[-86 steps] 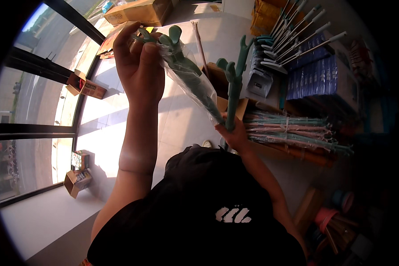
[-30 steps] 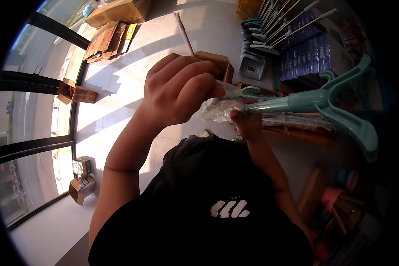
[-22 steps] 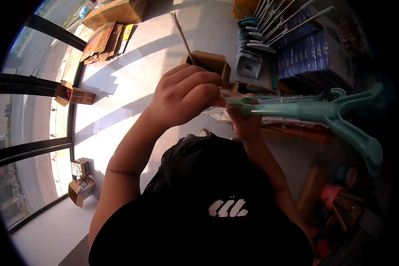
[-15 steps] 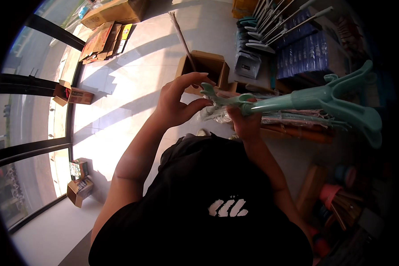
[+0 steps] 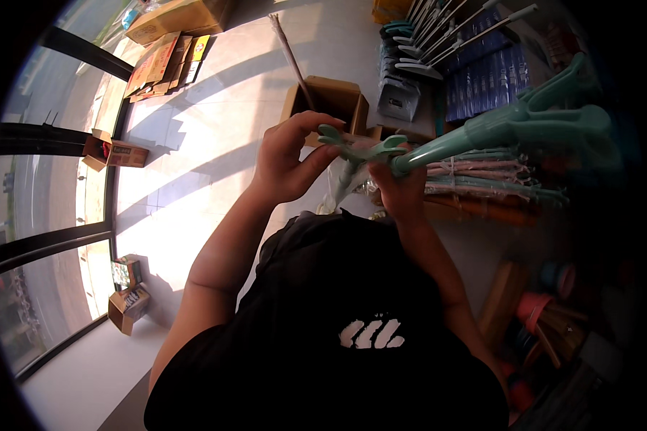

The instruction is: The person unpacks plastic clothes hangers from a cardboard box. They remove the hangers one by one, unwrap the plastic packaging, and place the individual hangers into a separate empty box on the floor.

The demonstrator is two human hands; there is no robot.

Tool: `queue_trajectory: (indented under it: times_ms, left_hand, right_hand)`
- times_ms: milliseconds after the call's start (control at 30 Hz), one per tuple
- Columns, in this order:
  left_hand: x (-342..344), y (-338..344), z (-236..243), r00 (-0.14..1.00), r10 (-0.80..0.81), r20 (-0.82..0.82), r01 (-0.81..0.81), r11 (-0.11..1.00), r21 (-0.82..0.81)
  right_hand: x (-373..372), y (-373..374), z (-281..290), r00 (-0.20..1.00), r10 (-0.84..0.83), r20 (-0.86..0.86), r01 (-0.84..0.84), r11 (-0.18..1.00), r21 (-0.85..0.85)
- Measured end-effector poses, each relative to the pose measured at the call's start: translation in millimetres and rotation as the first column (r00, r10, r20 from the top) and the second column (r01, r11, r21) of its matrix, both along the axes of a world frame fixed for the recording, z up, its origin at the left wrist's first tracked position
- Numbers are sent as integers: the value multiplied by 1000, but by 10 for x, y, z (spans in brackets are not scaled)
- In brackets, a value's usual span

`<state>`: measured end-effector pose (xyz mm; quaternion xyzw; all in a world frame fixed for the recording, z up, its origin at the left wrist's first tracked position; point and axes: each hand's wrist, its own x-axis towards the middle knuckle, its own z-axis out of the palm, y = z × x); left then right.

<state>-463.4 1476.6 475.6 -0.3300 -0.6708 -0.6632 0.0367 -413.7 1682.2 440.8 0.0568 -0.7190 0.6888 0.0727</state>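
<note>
My left hand pinches the small mint-green forked fitting, whose stem points down inside clear, crinkled plastic below my fingers. My right hand is closed on a larger mint-green pole piece, which slants up to the right and ends in a wide forked end. The two pieces are close together just above my right thumb; I cannot tell whether they touch.
A bundle of wrapped pink and green poles lies at right, with an open carton ahead. Long-handled tools and blue packs stand upper right. Flattened cardboard and small boxes line the window frame.
My left hand has shifted back from covering the fitting and now pinches it, exposing its forks and downward stem. The larger piece's forked end has swung upward since a second ago.
</note>
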Motion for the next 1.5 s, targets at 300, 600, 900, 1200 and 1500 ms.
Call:
queue_trajectory:
  times_ms: [300, 600, 900, 1200, 1500]
  left_hand:
    - [39, 274, -242, 976, 25, 218, -37, 998, 53]
    - [19, 315, -409, 977, 7, 212, -82, 935, 345]
    - [-101, 196, -508, 967, 51, 248, -151, 901, 407]
    - [-105, 275, -707, 973, 45, 228, -131, 918, 374]
    - [-114, 267, -847, 965, 76, 252, -161, 928, 337]
  right_hand:
    - [-35, -60, -9, 995, 16, -102, -18, 1000, -18]
    - [-65, -81, -77, 963, 60, -263, -59, 998, 10]
    - [-142, 117, -164, 974, -185, -128, 174, 980, -93]
    - [-174, 89, 83, 970, -234, -68, 220, 961, -168]
    - [-150, 103, 98, 955, -280, -96, 268, 956, -119]
